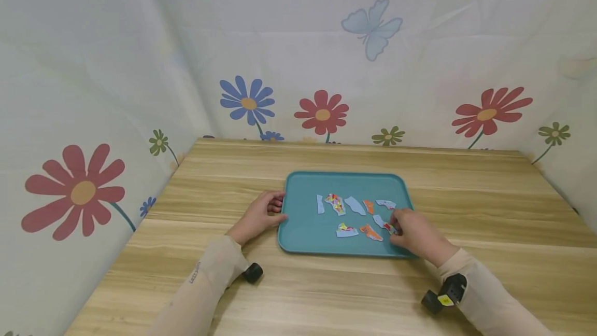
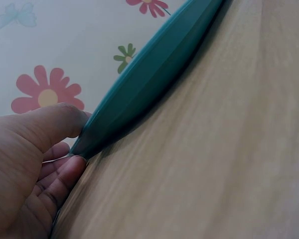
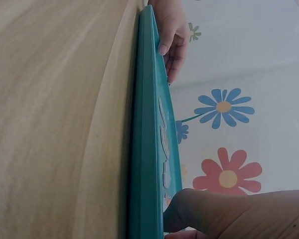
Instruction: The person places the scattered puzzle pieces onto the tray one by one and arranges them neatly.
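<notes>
A teal tray (image 1: pixel 305 240) lies on the wooden table with several irregular, flat puzzle pieces on it. My left hand (image 1: pixel 259 216) grips the tray's left rim, its thumb (image 2: pixel 65 122) on the edge and the fingers curled beside it. Over the tray's right side, my right hand (image 1: pixel 416 233) pinches a puzzle piece with red and green print (image 1: pixel 389 228), partly hidden by the fingertips. Close to that hand are a light blue piece (image 1: pixel 385 204) and an orange piece (image 1: pixel 371 232). Farther left lie a multicoloured piece (image 1: pixel 336 204) and a narrow light blue strip (image 1: pixel 320 204).
The wooden table (image 1: pixel 326 294) stretches around the tray on all sides. Behind it hangs a pale curtain (image 1: pixel 289 40) printed with flowers and a butterfly. Black wrist devices are worn on both sleeves, the right one (image 1: pixel 452 290) low over the table.
</notes>
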{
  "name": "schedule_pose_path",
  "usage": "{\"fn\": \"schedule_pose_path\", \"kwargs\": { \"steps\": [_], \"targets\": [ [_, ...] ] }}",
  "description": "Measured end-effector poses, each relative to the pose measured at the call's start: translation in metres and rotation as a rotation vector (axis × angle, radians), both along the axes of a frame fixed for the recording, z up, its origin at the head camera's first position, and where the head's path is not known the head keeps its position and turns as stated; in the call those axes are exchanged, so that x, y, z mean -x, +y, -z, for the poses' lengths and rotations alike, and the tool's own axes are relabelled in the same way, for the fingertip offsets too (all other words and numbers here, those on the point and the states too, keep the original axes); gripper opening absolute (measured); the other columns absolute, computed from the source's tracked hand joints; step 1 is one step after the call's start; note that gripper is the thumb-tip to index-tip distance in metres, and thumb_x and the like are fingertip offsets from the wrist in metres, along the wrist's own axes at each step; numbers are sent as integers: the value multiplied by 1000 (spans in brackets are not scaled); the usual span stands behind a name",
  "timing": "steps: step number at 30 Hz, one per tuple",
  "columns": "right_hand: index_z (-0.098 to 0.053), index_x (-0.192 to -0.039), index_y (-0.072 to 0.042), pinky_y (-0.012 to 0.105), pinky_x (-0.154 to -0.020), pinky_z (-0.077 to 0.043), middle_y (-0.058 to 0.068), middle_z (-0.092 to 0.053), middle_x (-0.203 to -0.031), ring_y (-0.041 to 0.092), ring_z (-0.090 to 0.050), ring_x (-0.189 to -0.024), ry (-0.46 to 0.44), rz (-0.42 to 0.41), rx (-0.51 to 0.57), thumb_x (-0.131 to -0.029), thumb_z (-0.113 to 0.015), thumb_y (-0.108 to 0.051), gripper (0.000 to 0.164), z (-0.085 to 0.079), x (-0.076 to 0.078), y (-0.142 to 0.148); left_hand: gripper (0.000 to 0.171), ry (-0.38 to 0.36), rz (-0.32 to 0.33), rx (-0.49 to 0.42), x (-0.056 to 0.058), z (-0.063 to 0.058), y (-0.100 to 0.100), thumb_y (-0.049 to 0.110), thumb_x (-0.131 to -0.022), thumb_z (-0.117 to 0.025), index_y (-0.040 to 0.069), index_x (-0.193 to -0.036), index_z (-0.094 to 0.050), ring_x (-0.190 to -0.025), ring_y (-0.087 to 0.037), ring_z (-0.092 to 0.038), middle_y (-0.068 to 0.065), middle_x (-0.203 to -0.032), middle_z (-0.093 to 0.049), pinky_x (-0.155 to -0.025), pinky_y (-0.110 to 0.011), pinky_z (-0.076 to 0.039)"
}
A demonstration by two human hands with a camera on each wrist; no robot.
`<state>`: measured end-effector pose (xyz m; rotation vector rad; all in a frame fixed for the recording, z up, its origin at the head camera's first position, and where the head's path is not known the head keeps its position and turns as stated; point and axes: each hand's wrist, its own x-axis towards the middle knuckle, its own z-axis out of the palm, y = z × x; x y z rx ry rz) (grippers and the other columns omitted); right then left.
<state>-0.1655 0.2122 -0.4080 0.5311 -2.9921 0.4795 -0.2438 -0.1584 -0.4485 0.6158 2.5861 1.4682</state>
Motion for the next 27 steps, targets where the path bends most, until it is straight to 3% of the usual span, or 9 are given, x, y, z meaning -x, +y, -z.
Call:
{"fn": "schedule_pose_path", "kwargs": {
  "steps": [18, 27],
  "targets": [
    [-64, -90, -3, 25, -57, -42, 1, -57, -72, 10, -48, -64, -5, -18, 30, -77, -73, -12, 18, -2, -2, 3, 58, 14, -1, 16, -1, -2, 1, 5, -84, -72, -5, -135, -47, -103, -24, -57, -19, -119, -53, -90, -29, -53],
    [-63, -97, -3, 29, -61, -47, 3, -62, -79, 12, -55, -69, -71, 21, 47, -86, -67, -16, 17, -6, -3, 6, 57, 16, 0, 36, -2, -3, 0, 6, -85, -72, -5, -136, -47, -104, -24, -58, -19, -119, -54, -91, -32, -52]
  ]
}}
